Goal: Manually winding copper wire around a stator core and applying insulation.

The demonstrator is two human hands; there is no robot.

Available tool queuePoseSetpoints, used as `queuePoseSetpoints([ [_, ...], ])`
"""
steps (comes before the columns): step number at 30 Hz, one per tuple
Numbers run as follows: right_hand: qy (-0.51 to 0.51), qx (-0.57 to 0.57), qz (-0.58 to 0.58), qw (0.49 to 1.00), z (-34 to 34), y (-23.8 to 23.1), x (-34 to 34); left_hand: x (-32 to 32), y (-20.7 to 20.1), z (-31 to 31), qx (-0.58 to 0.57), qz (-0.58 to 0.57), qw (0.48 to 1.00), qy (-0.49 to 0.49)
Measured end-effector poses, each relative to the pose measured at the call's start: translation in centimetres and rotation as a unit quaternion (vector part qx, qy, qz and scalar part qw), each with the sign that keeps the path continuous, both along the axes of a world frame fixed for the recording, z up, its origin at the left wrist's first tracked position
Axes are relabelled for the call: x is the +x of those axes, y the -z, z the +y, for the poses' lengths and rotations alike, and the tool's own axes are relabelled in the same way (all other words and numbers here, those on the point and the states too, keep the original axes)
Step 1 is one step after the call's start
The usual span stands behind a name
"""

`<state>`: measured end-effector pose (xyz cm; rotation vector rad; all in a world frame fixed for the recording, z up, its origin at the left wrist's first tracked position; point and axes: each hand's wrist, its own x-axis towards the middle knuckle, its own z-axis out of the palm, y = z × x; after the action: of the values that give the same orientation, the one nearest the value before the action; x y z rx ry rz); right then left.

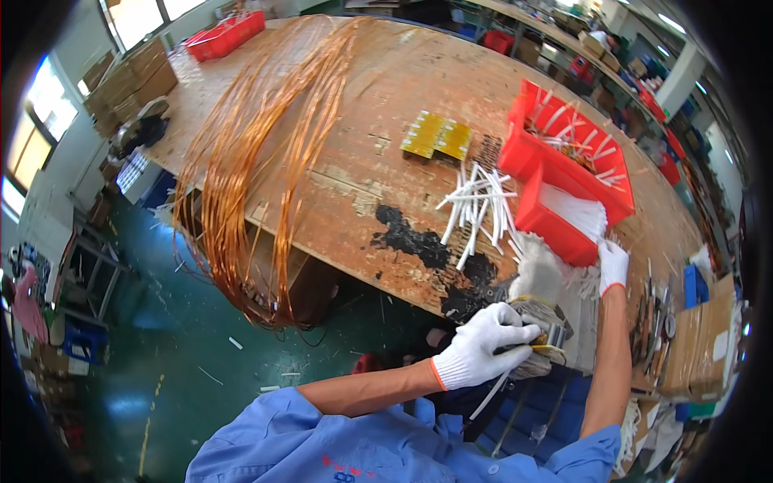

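My left hand (487,346), in a white knit glove with an orange cuff, is closed on a small silver part with yellow edges (551,336) at the table's front edge. A thin white tube (488,398) sticks out below that hand. At the right corner of the red bin (555,233) is my right hand (613,266), gloved alike, its fingers loosely apart and nothing visible in them. Many thin white tubes (573,211) fill this bin. A grey-white cloth (535,270) lies between the bin and my left hand.
Loose white tubes (481,205) lie left of the bin, near yellow-topped blocks (436,137). Behind stands a larger red bin (564,133) with wired tubes. A bundle of copper wire (258,153) hangs over the table's left front edge. Tools (656,318) and a cardboard box (704,338) are at right.
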<state>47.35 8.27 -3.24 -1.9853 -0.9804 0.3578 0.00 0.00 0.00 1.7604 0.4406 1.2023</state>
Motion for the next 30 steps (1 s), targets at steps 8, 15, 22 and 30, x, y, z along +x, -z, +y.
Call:
queuePoseSetpoints([
  [8,-0.028,-0.045,-0.026,0.998,-0.1,-2.1,1.6,-0.2,-0.1,-0.3,0.001,-0.032,0.999,0.013],
  [15,0.046,0.077,0.025,0.996,-3.0,-4.5,-5.2,-1.1,-1.1,0.5,0.008,-0.009,1.000,0.003],
  [22,0.060,0.196,-0.064,0.977,-13.7,-17.3,-11.0,-0.1,-1.5,-0.6,-0.037,0.036,0.998,0.021],
  [30,-0.230,0.189,-0.044,0.954,-22.8,-27.7,-22.8,-1.2,-1.4,-0.5,-0.036,0.066,0.997,0.014],
])
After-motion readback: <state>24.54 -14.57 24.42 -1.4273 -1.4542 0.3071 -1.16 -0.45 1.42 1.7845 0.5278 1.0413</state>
